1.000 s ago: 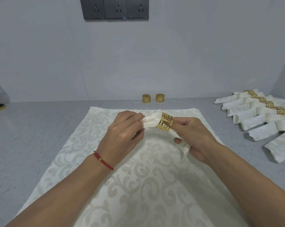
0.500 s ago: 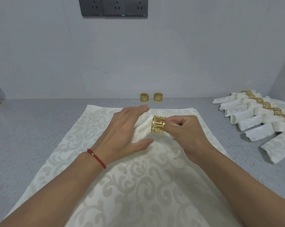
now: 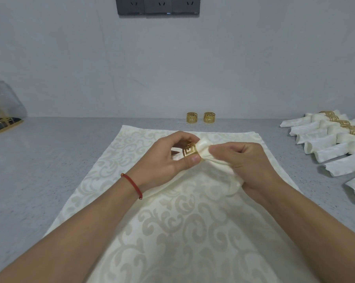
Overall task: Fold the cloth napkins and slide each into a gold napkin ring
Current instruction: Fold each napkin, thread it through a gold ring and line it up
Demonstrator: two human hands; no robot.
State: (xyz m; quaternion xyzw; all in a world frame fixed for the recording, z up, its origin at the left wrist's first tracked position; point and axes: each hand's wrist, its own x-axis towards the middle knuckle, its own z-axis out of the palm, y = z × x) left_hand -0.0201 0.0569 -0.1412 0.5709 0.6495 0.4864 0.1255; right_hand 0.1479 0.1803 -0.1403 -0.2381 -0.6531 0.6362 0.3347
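Observation:
A rolled cream napkin (image 3: 208, 150) passes through a gold cut-out napkin ring (image 3: 189, 151) above the middle of the table. My left hand (image 3: 168, 160) pinches the ring between thumb and fingers. My right hand (image 3: 244, 160) grips the napkin just right of the ring, and the napkin's tail hangs under that palm. Both hands hover over a large cream damask cloth (image 3: 172, 221) spread flat on the grey table (image 3: 49, 160).
Two spare gold rings (image 3: 192, 117) (image 3: 209, 117) stand at the back by the wall. Several ringed, rolled napkins (image 3: 327, 139) lie in a row at the right. A dark gold-edged tray (image 3: 2, 123) and a clear cover sit far left.
The ring has passed from my right hand to my left. My right hand now holds the napkin, and the ring sits further along the roll.

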